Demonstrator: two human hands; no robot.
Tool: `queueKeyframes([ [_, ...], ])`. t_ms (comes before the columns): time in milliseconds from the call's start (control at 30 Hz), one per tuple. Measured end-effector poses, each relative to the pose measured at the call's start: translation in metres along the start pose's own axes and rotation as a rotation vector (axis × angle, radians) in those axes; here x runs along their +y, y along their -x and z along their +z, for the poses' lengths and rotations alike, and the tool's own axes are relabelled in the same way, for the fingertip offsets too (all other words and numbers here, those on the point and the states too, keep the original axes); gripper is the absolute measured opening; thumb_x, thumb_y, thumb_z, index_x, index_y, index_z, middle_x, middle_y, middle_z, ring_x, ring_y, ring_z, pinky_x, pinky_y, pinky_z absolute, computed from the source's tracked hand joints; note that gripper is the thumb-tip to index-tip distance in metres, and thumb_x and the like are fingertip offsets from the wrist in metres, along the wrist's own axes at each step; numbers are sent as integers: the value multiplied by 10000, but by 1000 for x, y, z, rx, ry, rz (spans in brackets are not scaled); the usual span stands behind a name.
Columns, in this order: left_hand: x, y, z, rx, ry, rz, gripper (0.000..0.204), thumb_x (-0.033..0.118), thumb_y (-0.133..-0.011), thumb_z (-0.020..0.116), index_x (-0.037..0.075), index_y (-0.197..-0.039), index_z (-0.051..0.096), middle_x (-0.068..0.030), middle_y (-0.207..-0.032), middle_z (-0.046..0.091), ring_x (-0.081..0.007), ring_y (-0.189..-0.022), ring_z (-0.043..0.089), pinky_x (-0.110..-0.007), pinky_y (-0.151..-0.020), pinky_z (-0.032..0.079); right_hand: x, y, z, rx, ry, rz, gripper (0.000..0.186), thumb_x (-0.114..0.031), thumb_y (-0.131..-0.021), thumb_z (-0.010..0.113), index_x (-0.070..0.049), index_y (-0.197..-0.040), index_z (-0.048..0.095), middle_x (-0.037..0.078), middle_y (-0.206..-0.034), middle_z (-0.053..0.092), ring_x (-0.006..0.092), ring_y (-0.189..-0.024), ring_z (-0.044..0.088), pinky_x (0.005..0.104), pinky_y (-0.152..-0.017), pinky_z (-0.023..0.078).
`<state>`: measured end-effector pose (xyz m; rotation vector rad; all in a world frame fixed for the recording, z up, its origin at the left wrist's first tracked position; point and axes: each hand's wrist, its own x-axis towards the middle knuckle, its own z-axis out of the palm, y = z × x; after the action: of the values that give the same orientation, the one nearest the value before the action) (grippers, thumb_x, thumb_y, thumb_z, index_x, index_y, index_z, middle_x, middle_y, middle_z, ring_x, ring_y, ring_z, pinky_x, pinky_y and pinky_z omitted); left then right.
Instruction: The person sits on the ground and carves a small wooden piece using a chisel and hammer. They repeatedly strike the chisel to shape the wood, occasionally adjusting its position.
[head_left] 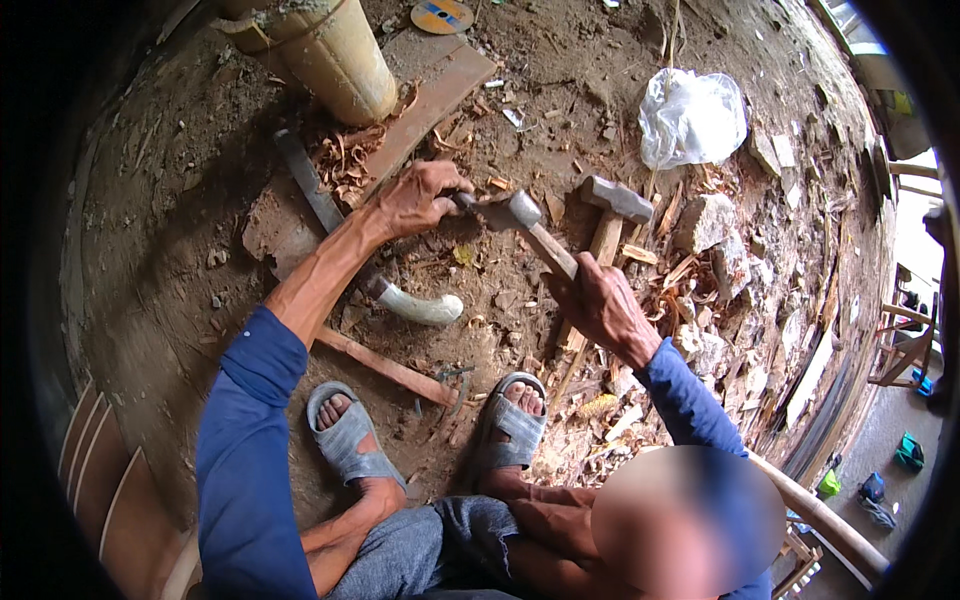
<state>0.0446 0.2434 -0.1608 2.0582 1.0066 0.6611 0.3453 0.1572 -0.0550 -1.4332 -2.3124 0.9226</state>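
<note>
My right hand (pixel 607 308) is closed around the wooden handle of a hammer (pixel 548 250). The hammer's metal head points up and left, toward my left hand (pixel 420 196). My left hand is closed at the far end of a dark metal piece (pixel 490 208) that meets the head; whether this is part of the hammer or separate, I cannot tell. A second, heavier hammer (pixel 617 198) lies on the ground by my right hand, its handle running partly beneath it. Below my left forearm lies a long blade (pixel 310 185) with a pale curved handle (pixel 420 306).
A thick pale post (pixel 340 65) stands by a wooden plank (pixel 430 95) and curled shavings (pixel 345 160). A stick (pixel 390 367) lies before my sandalled feet (pixel 350 430). Stones (pixel 705 222), wood chips and a white plastic bag (pixel 692 118) are on the right.
</note>
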Motion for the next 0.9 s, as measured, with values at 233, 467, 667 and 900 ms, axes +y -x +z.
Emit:
queueKeyframes([
  [233,-8,0,5,26,-20,52,319,-13,-713,756,29,-1026,711,-117,-934,683,-272,-882,657,-379,-804,527,-25,14,-18,409,-199,-133,228,-100,-898,725,22,-1035,589,113,-695,633,185,-568,629,308,-491,497],
  [467,-7,-1,4,16,-17,87,365,-3,-703,765,20,-1062,707,-121,-918,682,-281,-872,654,-392,-806,524,-3,8,2,-41,126,53,335,-240,-944,689,-25,-856,447,185,-533,497,396,-454,514,484,-440,382],
  [667,-5,2,8,23,-25,59,341,7,-712,751,16,-1051,715,-133,-915,687,-288,-866,661,-400,-794,530,-14,7,-5,83,-70,81,286,-233,-947,687,-9,-932,509,123,-581,568,269,-450,563,419,-438,458],
  [900,-8,2,8,27,10,26,352,-34,-713,745,18,-1060,712,-126,-930,690,-283,-867,659,-382,-788,528,-21,5,-13,453,-14,-237,173,-126,-942,668,-9,-851,578,119,-577,538,253,-446,514,369,-421,406],
])
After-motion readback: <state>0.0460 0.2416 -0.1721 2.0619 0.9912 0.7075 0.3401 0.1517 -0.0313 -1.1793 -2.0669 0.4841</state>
